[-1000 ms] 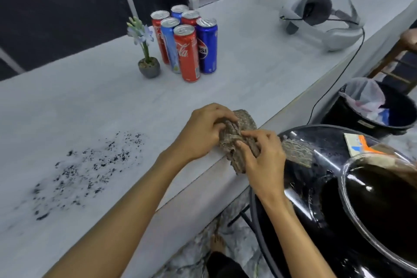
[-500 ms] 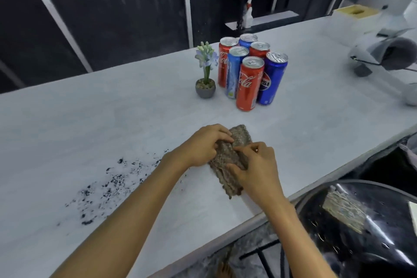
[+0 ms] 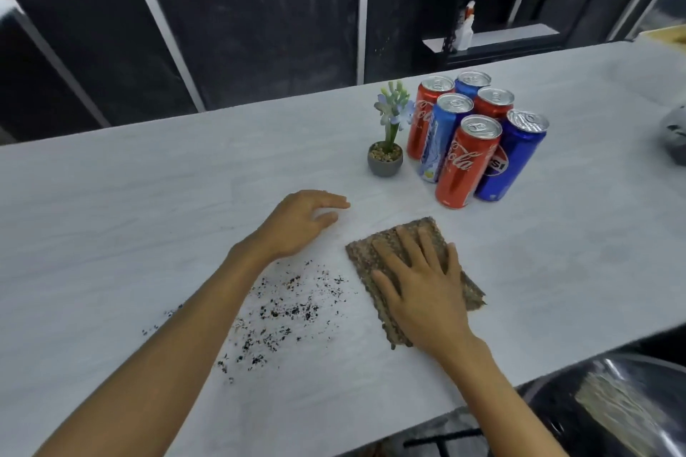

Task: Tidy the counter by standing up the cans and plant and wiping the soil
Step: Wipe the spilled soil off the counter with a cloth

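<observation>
Cloth (image 3: 362, 259) lies flat, long axis near-to-far, under right hand (image 3: 419, 282).

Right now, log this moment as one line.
right hand flat on cloth | left hand open, empty | soil unwiped | cans, plant upright

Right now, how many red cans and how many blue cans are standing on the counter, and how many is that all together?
Red cans: 3
Blue cans: 3
Total: 6 cans, all upright
</observation>
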`<state>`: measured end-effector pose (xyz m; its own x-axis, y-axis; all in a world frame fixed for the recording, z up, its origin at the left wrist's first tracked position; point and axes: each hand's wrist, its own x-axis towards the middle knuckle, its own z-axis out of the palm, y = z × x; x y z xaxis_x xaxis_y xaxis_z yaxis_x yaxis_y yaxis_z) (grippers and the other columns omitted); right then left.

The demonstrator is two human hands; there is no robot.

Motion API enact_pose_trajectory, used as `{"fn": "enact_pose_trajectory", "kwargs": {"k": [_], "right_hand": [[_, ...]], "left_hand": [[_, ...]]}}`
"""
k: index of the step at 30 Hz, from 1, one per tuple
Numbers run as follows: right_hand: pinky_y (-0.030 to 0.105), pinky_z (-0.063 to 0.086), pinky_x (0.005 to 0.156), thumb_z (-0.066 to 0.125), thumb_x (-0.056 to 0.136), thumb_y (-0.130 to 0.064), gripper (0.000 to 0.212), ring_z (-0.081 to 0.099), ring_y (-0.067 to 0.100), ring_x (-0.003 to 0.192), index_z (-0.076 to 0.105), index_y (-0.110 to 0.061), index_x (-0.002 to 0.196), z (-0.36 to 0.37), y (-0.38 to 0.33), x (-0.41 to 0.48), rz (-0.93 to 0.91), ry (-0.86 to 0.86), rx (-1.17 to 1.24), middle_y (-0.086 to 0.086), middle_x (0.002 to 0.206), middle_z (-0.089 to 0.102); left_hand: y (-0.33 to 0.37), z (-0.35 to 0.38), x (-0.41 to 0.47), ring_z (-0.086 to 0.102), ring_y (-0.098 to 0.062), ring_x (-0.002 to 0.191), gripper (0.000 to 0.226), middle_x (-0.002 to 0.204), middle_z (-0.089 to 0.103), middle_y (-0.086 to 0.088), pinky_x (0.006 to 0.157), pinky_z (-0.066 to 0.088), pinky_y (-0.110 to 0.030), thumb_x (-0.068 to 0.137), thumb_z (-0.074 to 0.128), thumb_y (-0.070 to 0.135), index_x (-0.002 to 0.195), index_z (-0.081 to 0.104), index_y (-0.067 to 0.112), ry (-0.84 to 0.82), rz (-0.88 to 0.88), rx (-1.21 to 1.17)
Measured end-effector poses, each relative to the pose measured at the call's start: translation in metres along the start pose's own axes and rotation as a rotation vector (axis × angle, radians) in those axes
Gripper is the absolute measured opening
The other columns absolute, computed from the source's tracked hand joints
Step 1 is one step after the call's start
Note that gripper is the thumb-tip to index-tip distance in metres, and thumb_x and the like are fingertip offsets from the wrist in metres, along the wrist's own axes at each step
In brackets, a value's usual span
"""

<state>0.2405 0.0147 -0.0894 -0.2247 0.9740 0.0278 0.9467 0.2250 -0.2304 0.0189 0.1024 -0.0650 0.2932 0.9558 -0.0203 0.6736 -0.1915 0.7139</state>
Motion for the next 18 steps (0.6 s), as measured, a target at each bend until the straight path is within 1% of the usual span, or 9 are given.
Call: {"fn": "enact_pose_trajectory", "kwargs": {"k": [2, 3, 4, 7, 9, 12, 15, 18], "right_hand": [[0.054, -0.009, 0.115, 0.001, 0.09, -0.06, 0.063, -0.01, 0.026, 0.148, 0.013, -0.042, 0.149, 0.008, -0.001, 0.007, 0.019, -0.04, -0.051, -0.003, 0.161, -0.004], [0.054, -0.011, 0.115, -0.001, 0.089, -0.061, 0.063, -0.016, 0.025, 0.146, 0.005, -0.043, 0.15, 0.01, -0.004, 0.011, 0.025, -0.054, -0.059, -0.004, 0.16, -0.011], [0.053, -0.012, 0.115, -0.003, 0.089, -0.061, 0.063, -0.02, 0.025, 0.145, 0.0, -0.043, 0.15, 0.012, -0.009, 0.016, 0.023, -0.059, -0.055, -0.004, 0.159, -0.015], [0.05, -0.013, 0.116, -0.001, 0.09, -0.062, 0.062, -0.023, 0.026, 0.144, -0.002, -0.043, 0.15, 0.017, -0.032, 0.027, -0.02, -0.073, -0.027, -0.002, 0.159, -0.017], [0.049, -0.011, 0.116, 0.003, 0.093, -0.061, 0.059, -0.022, 0.025, 0.145, -0.001, -0.045, 0.149, 0.023, -0.044, 0.023, -0.071, -0.073, -0.027, -0.003, 0.159, -0.016], [0.046, -0.007, 0.117, 0.004, 0.093, -0.063, 0.057, -0.021, 0.02, 0.145, -0.001, -0.048, 0.147, 0.023, -0.039, 0.012, -0.095, -0.061, -0.038, -0.007, 0.159, -0.015], [0.044, -0.009, 0.118, 0.003, 0.091, -0.066, 0.06, -0.024, 0.017, 0.144, -0.001, -0.047, 0.147, 0.018, -0.028, 0.017, 0.01, -0.042, -0.031, -0.002, 0.158, -0.021], [0.045, -0.013, 0.117, -0.001, 0.088, -0.068, 0.064, -0.028, 0.02, 0.142, -0.008, -0.046, 0.148, 0.02, -0.039, 0.03, 0.069, -0.07, -0.054, 0.0, 0.157, -0.025]], "left_hand": [[-0.021, -0.01, -0.003, 0.032, -0.006, 0.138, 0.032, 0.142, 0.05, 0.011, 0.111, 0.019, -0.021, 0.098, 0.053, 0.028, 0.129, 0.059, 0.028, 0.027, -0.035, 0.048], [-0.032, -0.015, -0.005, 0.029, -0.007, 0.14, 0.034, 0.144, 0.047, 0.012, 0.111, 0.017, -0.021, 0.099, 0.051, 0.03, 0.132, 0.057, 0.028, 0.032, -0.05, 0.066], [-0.042, -0.018, -0.007, 0.026, -0.007, 0.142, 0.036, 0.146, 0.044, 0.013, 0.113, 0.016, -0.023, 0.099, 0.049, 0.032, 0.134, 0.055, 0.029, 0.03, -0.056, 0.094], [-0.067, -0.027, -0.01, 0.017, -0.007, 0.145, 0.04, 0.151, 0.035, 0.016, 0.12, 0.013, -0.035, 0.099, 0.045, 0.04, 0.139, 0.048, 0.034, 0.016, -0.026, 0.191], [-0.077, -0.031, -0.01, 0.013, -0.005, 0.146, 0.042, 0.153, 0.03, 0.019, 0.12, 0.012, -0.041, 0.099, 0.044, 0.043, 0.14, 0.045, 0.038, 0.012, 0.01, 0.221], [-0.086, -0.032, -0.013, 0.008, 0.0, 0.146, 0.043, 0.154, 0.024, 0.025, 0.12, 0.008, -0.039, 0.099, 0.039, 0.048, 0.142, 0.039, 0.044, 0.003, 0.067, 0.265], [-0.088, -0.032, -0.014, 0.008, 0.002, 0.145, 0.043, 0.153, 0.024, 0.026, 0.119, 0.005, -0.034, 0.099, 0.038, 0.05, 0.142, 0.038, 0.045, 0.026, 0.097, 0.255], [-0.087, -0.033, -0.013, 0.01, 0.0, 0.145, 0.042, 0.153, 0.026, 0.025, 0.117, 0.003, -0.028, 0.099, 0.04, 0.048, 0.141, 0.04, 0.044, 0.036, 0.107, 0.248]]}}
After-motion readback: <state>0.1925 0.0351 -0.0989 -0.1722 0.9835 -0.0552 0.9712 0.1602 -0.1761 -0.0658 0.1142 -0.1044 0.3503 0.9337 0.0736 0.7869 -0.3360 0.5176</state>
